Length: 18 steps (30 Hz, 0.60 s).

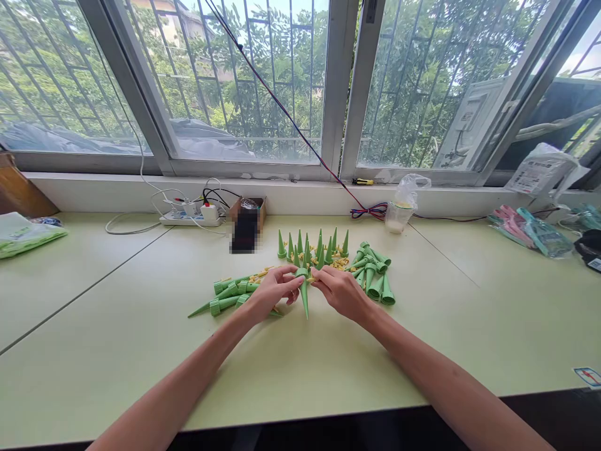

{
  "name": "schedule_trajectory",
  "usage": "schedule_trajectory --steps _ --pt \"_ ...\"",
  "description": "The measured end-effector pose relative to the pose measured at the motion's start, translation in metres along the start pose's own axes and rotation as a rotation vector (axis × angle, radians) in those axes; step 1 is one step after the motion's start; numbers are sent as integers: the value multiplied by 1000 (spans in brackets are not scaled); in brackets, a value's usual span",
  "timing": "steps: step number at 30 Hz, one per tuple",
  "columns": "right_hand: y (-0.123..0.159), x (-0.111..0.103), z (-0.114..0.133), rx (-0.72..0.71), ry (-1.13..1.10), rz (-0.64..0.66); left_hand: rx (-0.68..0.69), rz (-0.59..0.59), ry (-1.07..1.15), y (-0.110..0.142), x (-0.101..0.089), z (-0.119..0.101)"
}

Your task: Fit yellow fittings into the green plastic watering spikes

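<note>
Fingers of my left hand (276, 291) are closed on the collar of a green plastic spike (305, 299), its tapered tip pointing down toward me. My right hand (340, 291) pinches a small yellow piece (312, 279) close to that collar. Just beyond both hands, several green spikes (346, 244) stand upright among scattered yellow pieces (340, 264). Beside my left hand lies a pile of capped green spikes (226, 303). More hollow green spikes (375, 289), some with open ends facing me, are heaped to the right of my right hand.
Toward the window are a power strip (211, 218) with cables, a small cardboard box (261, 210) and a plastic cup (397, 219) with a bag. Pink and teal packets (533, 230) lie far right, a green-white packet (30, 236) far left. The table's front edge (357, 409) is near me.
</note>
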State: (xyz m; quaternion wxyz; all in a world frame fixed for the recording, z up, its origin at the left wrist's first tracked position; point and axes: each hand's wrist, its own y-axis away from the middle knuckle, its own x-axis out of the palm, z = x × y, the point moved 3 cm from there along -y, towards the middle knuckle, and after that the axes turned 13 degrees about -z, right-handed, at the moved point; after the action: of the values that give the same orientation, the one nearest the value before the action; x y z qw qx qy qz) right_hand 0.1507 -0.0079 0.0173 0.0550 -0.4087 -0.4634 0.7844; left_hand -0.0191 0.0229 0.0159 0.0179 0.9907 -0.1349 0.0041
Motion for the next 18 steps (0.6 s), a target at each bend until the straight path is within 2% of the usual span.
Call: schedule_trajectory --steps 18 --pt "-5 -7 7 -34 60 30 122 15 -88 7 2 -10"
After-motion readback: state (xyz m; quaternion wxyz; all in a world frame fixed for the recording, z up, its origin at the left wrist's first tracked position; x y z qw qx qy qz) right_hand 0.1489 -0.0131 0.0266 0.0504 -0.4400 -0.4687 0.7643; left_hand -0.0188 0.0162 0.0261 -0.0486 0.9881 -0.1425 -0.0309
